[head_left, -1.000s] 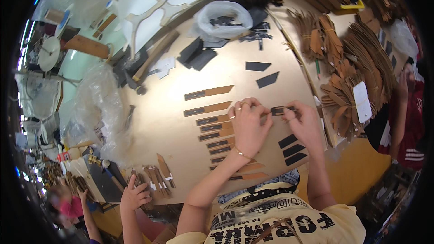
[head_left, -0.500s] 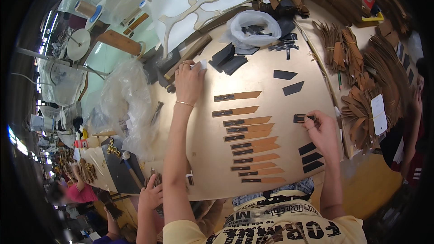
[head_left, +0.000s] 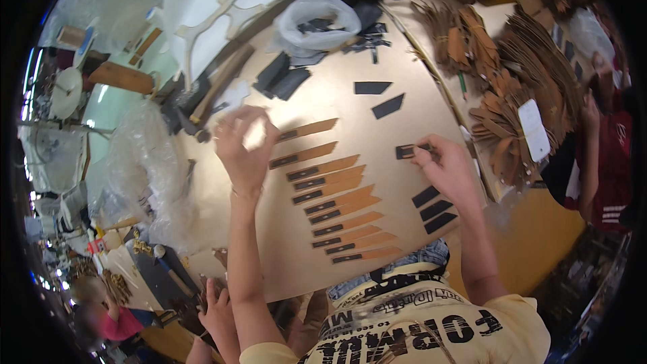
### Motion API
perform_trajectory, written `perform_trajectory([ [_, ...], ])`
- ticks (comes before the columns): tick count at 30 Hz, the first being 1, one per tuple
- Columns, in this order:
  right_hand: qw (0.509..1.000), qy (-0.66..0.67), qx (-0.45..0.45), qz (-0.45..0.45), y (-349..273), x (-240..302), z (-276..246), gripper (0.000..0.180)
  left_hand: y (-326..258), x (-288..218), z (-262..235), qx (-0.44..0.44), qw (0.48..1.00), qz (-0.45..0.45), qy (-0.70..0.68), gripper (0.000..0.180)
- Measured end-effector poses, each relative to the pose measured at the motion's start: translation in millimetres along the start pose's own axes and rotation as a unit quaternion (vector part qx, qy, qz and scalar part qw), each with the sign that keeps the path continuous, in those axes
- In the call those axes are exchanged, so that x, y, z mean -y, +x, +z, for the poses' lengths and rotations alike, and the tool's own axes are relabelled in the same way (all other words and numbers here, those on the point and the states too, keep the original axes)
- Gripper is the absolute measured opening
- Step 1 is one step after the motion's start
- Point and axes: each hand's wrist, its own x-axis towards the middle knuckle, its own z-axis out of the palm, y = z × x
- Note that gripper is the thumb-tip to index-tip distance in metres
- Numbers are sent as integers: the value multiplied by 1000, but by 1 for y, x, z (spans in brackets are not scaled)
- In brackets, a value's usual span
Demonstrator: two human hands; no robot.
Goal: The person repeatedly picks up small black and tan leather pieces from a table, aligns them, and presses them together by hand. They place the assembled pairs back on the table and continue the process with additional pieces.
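My right hand [head_left: 441, 165] pinches a small black leather piece with a rectangular slot [head_left: 404, 152] above the right part of the table. Blurred by motion, my left hand [head_left: 246, 145] is over the table's left part with its fingers curled. Whether anything is between them does not show. Right of it runs a column of several tan leather strips [head_left: 347, 180], angled at one end, each with a black slotted piece on its other end. Several slanted black pieces [head_left: 438, 208] lie below my right hand, and two more black pieces [head_left: 373, 87] lie farther up.
Beyond my left hand are a white sheet [head_left: 234, 94], stacked black pieces [head_left: 282, 77] and a plastic bag of black scraps [head_left: 290, 27]. Brown leather bundles [head_left: 499, 131] fill the right side. Crumpled clear plastic [head_left: 148, 162] and a hammer [head_left: 172, 269] lie left. Another person's hand [head_left: 219, 317] is at lower left.
My left hand has drawn back from the white sheet toward me, and the sheet stays on the table. My right hand still holds the slotted black piece. The whole view has shifted.
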Motion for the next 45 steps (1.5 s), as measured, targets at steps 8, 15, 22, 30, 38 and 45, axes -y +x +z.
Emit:
perform_trajectory([
  [8,1000,-25,4,11,5,0,-2,21,-41,-94,56,245,874,417,-49,30],
  [15,1000,-17,6,11,6,-3,-3,21,-31,-85,65,254,852,458,-10,32],
  [22,1000,-13,8,19,5,1,-3,22,-37,-93,65,269,845,462,-9,31],
  [30,986,-33,35,-160,-9,-1,-3,27,-40,-89,69,277,838,471,-16,34],
  [38,909,-340,-1,-239,-29,-3,14,45,-43,-91,57,185,890,415,-34,25],
  [45,881,-395,-32,-257,-28,-1,13,38,-53,-109,62,312,913,257,-46,27],
])
